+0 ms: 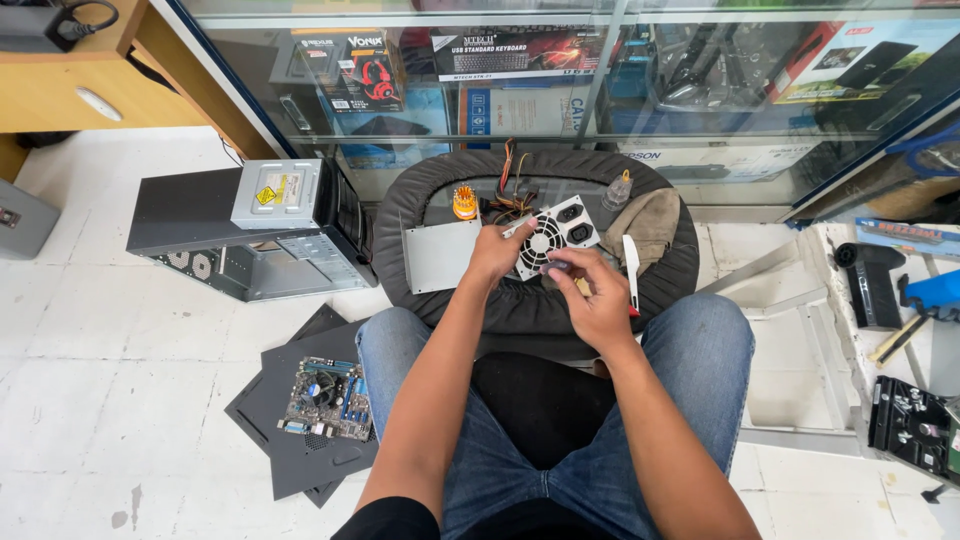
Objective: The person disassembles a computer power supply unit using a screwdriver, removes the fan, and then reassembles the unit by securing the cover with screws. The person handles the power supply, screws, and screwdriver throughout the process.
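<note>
A silver computer power supply (570,225) with a round fan grille lies on a black round padded seat (530,305) in front of my knees. My left hand (495,252) grips the supply's left edge, next to its fan. My right hand (592,292) pinches a small dark tool against the lower edge of the fan grille; what kind of tool it is stays unclear. Coloured wires (512,195) stick out behind the supply. A flat grey metal cover (438,256) lies just left of my left hand.
On the seat are an orange bit holder (465,203), a small clear bottle (617,190), a tan cloth (652,225) and a white-handled tool (631,268). An open computer case (250,245) carries an optical drive (278,193). A motherboard (328,398) rests on black panels. A glass showcase (620,90) stands behind.
</note>
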